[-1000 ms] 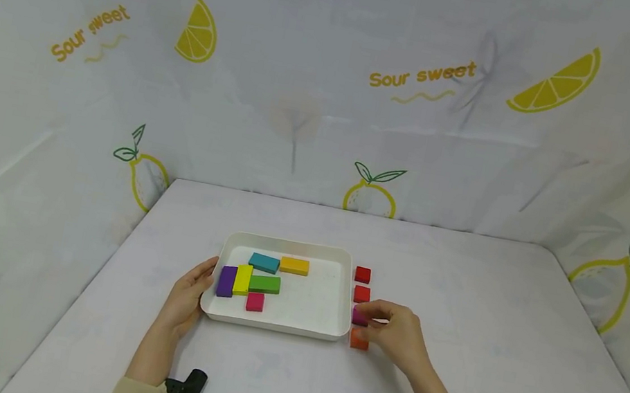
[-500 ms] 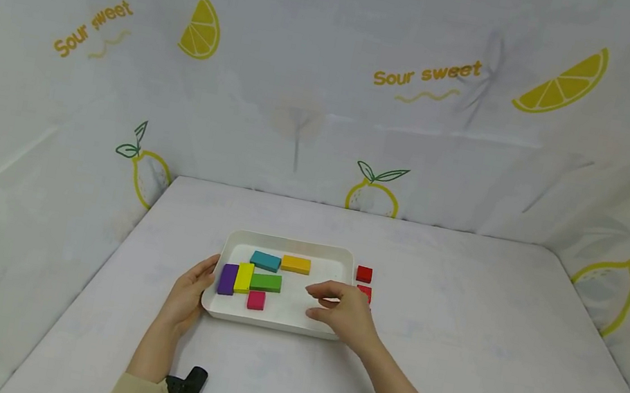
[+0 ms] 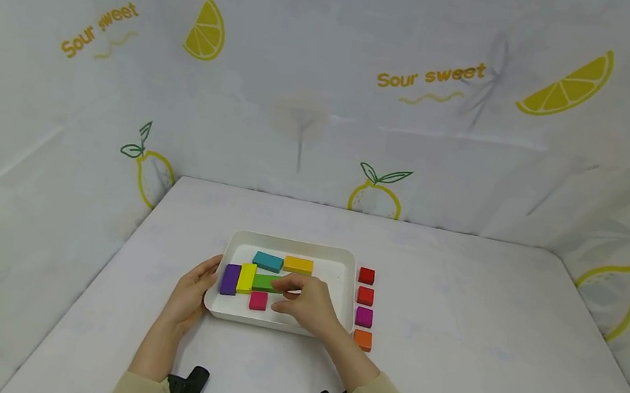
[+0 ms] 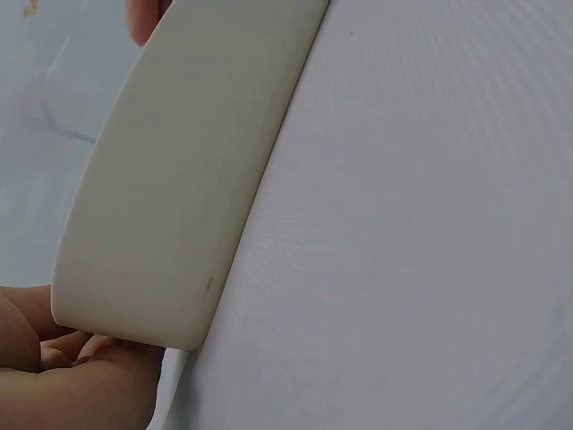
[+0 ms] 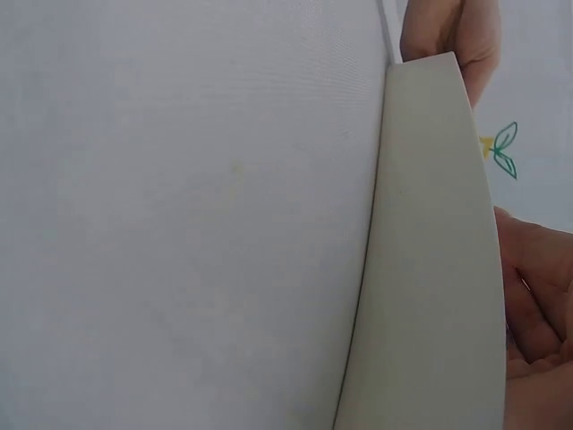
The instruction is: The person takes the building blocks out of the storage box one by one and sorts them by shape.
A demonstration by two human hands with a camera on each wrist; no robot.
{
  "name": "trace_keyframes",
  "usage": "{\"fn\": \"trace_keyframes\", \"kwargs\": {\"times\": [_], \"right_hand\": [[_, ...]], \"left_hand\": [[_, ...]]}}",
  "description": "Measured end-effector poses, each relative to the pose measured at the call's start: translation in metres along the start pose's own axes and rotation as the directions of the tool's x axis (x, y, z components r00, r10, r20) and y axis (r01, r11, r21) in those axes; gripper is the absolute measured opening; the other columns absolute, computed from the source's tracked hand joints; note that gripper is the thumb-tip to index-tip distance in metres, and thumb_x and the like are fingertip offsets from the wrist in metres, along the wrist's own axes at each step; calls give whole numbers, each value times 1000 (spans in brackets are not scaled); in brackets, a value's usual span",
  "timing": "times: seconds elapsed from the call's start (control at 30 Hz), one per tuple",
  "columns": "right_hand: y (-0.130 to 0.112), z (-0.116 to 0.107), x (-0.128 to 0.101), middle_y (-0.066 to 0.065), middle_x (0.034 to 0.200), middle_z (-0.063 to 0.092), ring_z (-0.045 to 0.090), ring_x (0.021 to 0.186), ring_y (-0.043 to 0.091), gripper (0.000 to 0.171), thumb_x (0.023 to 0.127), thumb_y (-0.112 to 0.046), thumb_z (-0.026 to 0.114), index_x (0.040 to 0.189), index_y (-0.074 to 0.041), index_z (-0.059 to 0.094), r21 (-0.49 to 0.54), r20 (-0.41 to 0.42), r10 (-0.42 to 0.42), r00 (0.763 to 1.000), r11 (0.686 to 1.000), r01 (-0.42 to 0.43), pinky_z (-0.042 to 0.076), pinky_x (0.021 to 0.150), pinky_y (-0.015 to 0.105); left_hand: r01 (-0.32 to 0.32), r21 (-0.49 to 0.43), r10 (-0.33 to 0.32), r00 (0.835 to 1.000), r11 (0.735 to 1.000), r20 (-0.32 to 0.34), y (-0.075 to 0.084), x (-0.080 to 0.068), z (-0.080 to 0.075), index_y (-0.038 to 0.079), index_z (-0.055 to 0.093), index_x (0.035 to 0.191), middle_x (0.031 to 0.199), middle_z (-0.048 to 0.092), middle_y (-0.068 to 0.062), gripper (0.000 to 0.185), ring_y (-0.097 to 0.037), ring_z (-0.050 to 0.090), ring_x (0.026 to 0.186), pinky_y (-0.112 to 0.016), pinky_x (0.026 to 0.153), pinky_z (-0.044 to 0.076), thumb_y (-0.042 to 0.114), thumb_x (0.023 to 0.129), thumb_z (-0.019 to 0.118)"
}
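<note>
A white tray (image 3: 294, 244) sits mid-table and holds teal (image 3: 268, 261), orange-yellow (image 3: 299, 265), purple (image 3: 230, 278), yellow (image 3: 246, 278), green (image 3: 265, 283) and pink (image 3: 258, 300) blocks. My left hand (image 3: 196, 289) grips the tray's left rim; in the left wrist view its fingers (image 4: 63, 376) curl under the tray wall (image 4: 179, 179). My right hand (image 3: 306, 300) hovers over the tray. Its index fingertip rests on the green block's right end, its thumb spread apart toward the front. The right wrist view shows only the tray wall (image 5: 430, 251) and my palm.
A column of small blocks lies right of the tray: two red (image 3: 366, 276) (image 3: 365, 296), a magenta (image 3: 364, 317) and an orange (image 3: 363, 340). Lemon-print cloth walls close in the white table (image 3: 486, 339) at the back and sides.
My right hand left the magenta block outside the tray and moved left over the tray to the green block. The left hand and the tray stayed put.
</note>
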State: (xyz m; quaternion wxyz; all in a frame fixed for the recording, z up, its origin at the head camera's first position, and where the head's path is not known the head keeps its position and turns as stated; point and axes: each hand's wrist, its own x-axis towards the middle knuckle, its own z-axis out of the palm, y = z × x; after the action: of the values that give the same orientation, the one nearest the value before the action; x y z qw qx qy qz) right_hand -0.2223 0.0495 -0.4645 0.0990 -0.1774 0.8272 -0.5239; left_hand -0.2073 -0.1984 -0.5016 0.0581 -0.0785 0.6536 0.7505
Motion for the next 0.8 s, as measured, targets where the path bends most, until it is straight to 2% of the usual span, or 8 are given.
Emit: {"fn": "trace_keyframes", "kwargs": {"times": [0.1,0.27,0.3,0.37,0.43,0.5,0.57,0.8], "right_hand": [[0,5,6,11,112,75,70,105,28,31,82,-4,76,112,-4,73,-6,11,-14,1000,1000,14,60,92,35],[-1,11,12,11,110,76,70,103,26,30,80,-3,78,110,-4,74,-11,20,-23,1000,1000,23,60,92,36],[-1,11,13,11,109,76,70,102,25,29,80,-3,78,109,-4,74,-13,20,-22,1000,1000,22,60,92,35],[0,13,14,11,108,76,69,100,25,29,80,-2,78,108,-3,75,-23,22,-30,999,999,31,61,90,35],[0,14,15,10,107,76,68,99,24,28,80,-1,77,107,-4,75,-34,26,-40,999,999,41,61,89,34],[1,16,16,10,106,75,68,99,24,27,80,-1,77,107,-5,75,-42,33,-46,998,998,47,61,89,34],[1,17,16,9,106,76,68,98,23,27,80,-1,77,107,-6,76,-51,34,-45,998,998,47,61,88,33],[4,21,18,8,104,76,67,93,18,29,78,3,76,106,-6,76,-107,34,-57,998,992,61,61,85,28]], "left_hand": [[0,-9,0,1000,1000,-1,0,0,1,3,26,155,164,23,-18,50,-25,23,152,-15,108,41,4,106,34],[-4,-25,4,1000,1000,-1,0,0,1,2,26,155,163,23,-18,50,-25,23,151,-4,93,45,3,106,34],[-3,-24,3,1000,1000,0,0,1,1,2,26,155,163,23,-18,50,-25,23,151,-5,93,45,4,106,34],[-2,-22,2,1000,1000,3,0,1,1,3,26,155,164,23,-17,49,-25,23,152,-10,103,44,4,106,34],[-6,-20,6,1000,1000,6,0,1,1,2,26,155,164,23,-18,50,-27,22,153,-21,114,39,5,106,34],[-2,-23,2,1000,1000,7,0,1,1,2,26,155,164,22,-18,50,-27,21,153,-31,120,31,5,106,35],[-8,-25,8,1000,1000,12,0,1,1,1,26,155,164,22,-19,50,-29,21,153,-37,121,26,5,106,35],[-20,-26,20,1000,999,13,-1,1,0,0,25,155,164,22,-21,50,-31,21,153,-38,121,27,4,106,34]]}}
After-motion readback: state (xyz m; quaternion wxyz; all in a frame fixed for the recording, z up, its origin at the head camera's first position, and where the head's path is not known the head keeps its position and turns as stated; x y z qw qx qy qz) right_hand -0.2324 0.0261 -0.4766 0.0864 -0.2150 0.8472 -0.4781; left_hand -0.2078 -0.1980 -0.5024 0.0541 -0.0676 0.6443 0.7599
